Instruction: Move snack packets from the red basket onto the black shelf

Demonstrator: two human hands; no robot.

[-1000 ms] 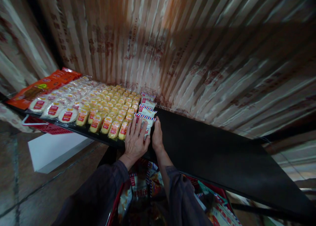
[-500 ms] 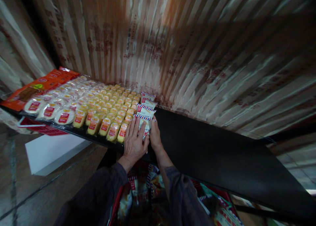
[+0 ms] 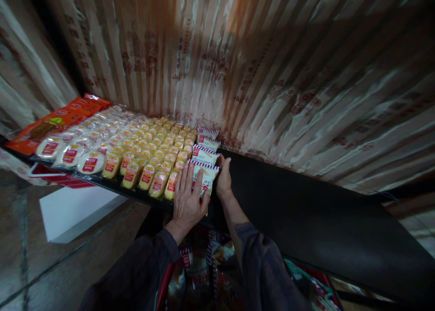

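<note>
My left hand (image 3: 188,195) lies with outstretched fingers against the left side of the front white snack packet (image 3: 206,174), which has red-and-blue striped edges. My right hand (image 3: 224,177) is upright on the packets' right side, fingers extended, beside the middle packet (image 3: 205,155). A third packet (image 3: 208,138) of the same look stands behind, forming a short row toward the curtain. Rows of small yellow wrapped cakes (image 3: 158,184) adjoin my left hand. Neither hand is closed around anything; whether my right fingertips touch the packet I cannot tell.
A black shelf (image 3: 288,216) runs to the right. White round wrapped cakes (image 3: 91,162) and orange bags (image 3: 61,118) fill its left end. Pleated sheeting (image 3: 220,52) hangs behind. Below are a red basket (image 3: 68,179), a white box (image 3: 81,211) and a crate of packets (image 3: 197,265).
My right hand has shifted right, opening a wider gap between the hands. More of the front packet shows. The view has moved slightly.
</note>
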